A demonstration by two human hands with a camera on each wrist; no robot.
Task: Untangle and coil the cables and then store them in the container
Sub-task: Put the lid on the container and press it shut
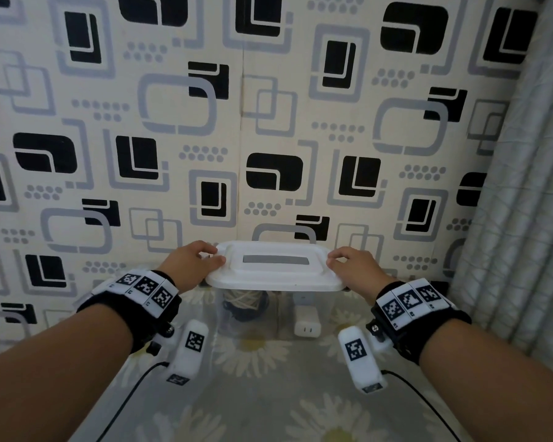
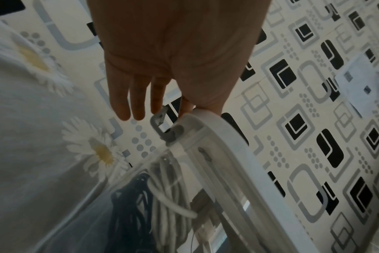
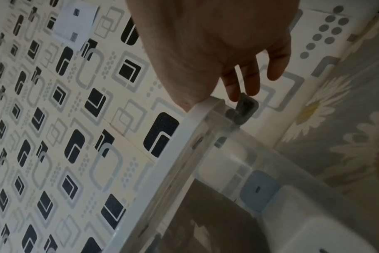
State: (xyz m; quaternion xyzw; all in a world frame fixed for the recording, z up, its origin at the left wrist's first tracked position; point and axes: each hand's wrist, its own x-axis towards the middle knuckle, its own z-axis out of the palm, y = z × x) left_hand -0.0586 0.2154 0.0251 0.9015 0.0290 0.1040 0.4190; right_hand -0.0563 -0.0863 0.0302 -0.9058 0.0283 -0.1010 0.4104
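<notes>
Both forearms reach forward, wrists wrapped in black bands. The left hand [image 1: 189,263] and right hand [image 1: 355,266] each pinch opposite ends of one thing, thumbs on top, fingers [image 2: 138,102] beneath.

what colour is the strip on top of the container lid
Grey, on the white lid; the strip shows best in the head view.

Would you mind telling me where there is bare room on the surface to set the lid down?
The daisy-print cloth in front of the clear container, between both forearms, is bare. Behind the container the patterned wall stands close. Left hand and right hand hold the lid.
</notes>
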